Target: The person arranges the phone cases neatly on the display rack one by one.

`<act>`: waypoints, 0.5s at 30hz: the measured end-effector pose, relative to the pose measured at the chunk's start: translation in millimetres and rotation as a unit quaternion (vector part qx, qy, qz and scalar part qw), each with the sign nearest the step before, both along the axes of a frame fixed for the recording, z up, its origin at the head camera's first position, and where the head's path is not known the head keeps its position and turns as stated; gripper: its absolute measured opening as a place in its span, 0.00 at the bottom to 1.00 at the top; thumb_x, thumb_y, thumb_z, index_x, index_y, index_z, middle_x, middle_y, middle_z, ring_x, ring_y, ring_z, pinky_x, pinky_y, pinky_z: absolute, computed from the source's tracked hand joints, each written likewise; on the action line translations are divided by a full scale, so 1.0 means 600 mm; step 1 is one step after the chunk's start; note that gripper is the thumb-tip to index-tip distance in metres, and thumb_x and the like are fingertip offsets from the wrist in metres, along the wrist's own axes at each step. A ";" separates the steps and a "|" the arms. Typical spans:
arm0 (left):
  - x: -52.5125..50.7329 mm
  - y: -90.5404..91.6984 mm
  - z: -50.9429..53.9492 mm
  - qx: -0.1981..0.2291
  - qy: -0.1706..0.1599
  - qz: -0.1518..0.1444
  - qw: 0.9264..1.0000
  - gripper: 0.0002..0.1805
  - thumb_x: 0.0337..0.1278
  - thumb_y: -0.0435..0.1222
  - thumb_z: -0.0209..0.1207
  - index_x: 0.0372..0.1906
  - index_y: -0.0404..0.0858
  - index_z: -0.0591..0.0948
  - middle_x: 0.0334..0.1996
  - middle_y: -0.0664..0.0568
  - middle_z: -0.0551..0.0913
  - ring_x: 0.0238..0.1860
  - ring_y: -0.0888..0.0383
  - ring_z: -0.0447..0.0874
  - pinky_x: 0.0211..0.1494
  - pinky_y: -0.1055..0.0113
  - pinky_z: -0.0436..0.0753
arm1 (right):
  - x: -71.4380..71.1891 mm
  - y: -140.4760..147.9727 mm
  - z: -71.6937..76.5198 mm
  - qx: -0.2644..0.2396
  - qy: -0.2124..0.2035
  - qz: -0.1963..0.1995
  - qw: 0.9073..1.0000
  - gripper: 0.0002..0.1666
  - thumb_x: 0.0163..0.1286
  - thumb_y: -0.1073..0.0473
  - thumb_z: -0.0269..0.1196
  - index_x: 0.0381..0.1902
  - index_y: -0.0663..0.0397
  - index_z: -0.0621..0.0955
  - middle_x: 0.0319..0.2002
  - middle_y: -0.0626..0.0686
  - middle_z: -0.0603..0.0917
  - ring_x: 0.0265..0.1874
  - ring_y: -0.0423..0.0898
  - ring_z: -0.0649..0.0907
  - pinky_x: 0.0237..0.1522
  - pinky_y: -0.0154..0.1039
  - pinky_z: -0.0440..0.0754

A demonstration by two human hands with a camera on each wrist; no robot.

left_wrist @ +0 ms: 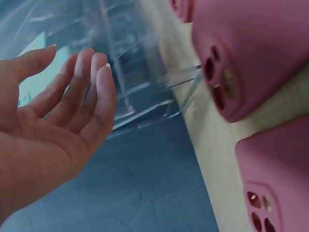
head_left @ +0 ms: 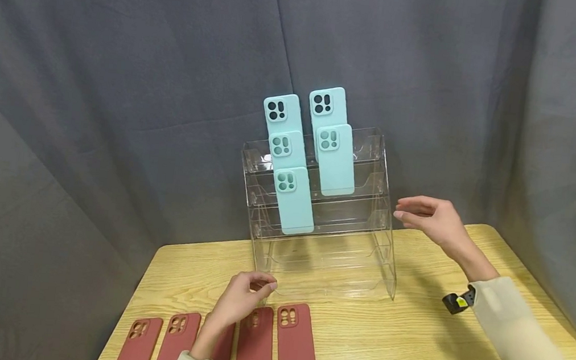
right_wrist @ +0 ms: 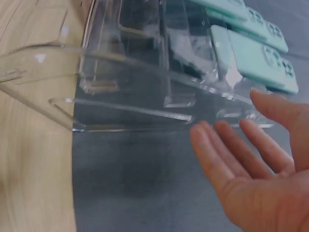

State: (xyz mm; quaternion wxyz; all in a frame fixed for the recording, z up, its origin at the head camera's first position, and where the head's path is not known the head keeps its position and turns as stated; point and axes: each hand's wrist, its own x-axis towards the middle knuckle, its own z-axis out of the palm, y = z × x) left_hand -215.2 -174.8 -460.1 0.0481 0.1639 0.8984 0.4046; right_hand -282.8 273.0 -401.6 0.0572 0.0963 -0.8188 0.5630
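A transparent tiered display rack stands on the table, holding mint-green phone cases: three in a left column and two in a right one. My left hand hovers above the row of red phone cases, close to the rack's lower left corner. Its fingers bend loosely and hold nothing, as the palm in the left wrist view shows. To the right of the rack, my right hand is raised with nothing in it. In the right wrist view its fingers are loosely extended beside the rack's side panel.
Several red phone cases lie side by side along the front left of the wooden table, camera cutouts toward the rack. A grey curtain hangs behind the table and at both sides. A black strap device is on the right wrist.
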 end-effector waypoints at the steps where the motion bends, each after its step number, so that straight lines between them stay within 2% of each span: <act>1: 0.001 0.004 -0.004 -0.014 0.003 -0.007 1.000 0.14 0.77 0.43 0.60 0.56 0.41 0.88 0.49 0.48 0.91 0.49 0.51 0.88 0.48 0.61 0.89 | -0.004 0.005 -0.003 -0.013 -0.011 0.010 1.000 0.33 0.72 0.50 0.72 0.66 0.65 0.80 0.56 0.55 0.89 0.41 0.28 0.89 0.48 0.29 0.90; 5: 0.006 0.021 -0.017 -0.058 0.005 -0.029 0.998 0.17 0.77 0.42 0.60 0.58 0.36 0.86 0.51 0.45 0.90 0.49 0.48 0.89 0.47 0.58 0.90 | -0.018 0.019 -0.016 -0.065 -0.050 0.041 0.996 0.35 0.71 0.53 0.73 0.68 0.68 0.78 0.53 0.42 0.89 0.45 0.33 0.91 0.52 0.33 0.91; 10: 0.019 0.036 -0.024 -0.100 0.008 -0.039 0.994 0.20 0.75 0.41 0.61 0.62 0.32 0.84 0.54 0.39 0.88 0.52 0.43 0.89 0.50 0.52 0.91 | -0.028 0.024 -0.021 -0.113 -0.080 0.084 0.987 0.37 0.71 0.59 0.72 0.70 0.75 0.73 0.51 0.41 0.92 0.48 0.39 0.92 0.57 0.42 0.90; 13: 0.026 0.042 -0.027 -0.127 0.011 -0.040 0.991 0.21 0.75 0.42 0.62 0.62 0.33 0.83 0.56 0.38 0.87 0.49 0.46 0.90 0.44 0.58 0.91 | -0.030 0.023 -0.019 -0.122 -0.092 0.093 0.984 0.38 0.70 0.60 0.72 0.70 0.77 0.73 0.49 0.40 0.92 0.48 0.40 0.92 0.57 0.43 0.91; 15: 0.029 0.047 -0.028 -0.144 0.009 -0.040 0.989 0.22 0.74 0.43 0.63 0.63 0.34 0.83 0.54 0.39 0.87 0.43 0.49 0.89 0.37 0.62 0.87 | -0.030 0.022 -0.017 -0.123 -0.095 0.094 0.983 0.38 0.70 0.60 0.72 0.70 0.77 0.73 0.48 0.40 0.93 0.47 0.39 0.92 0.56 0.41 0.91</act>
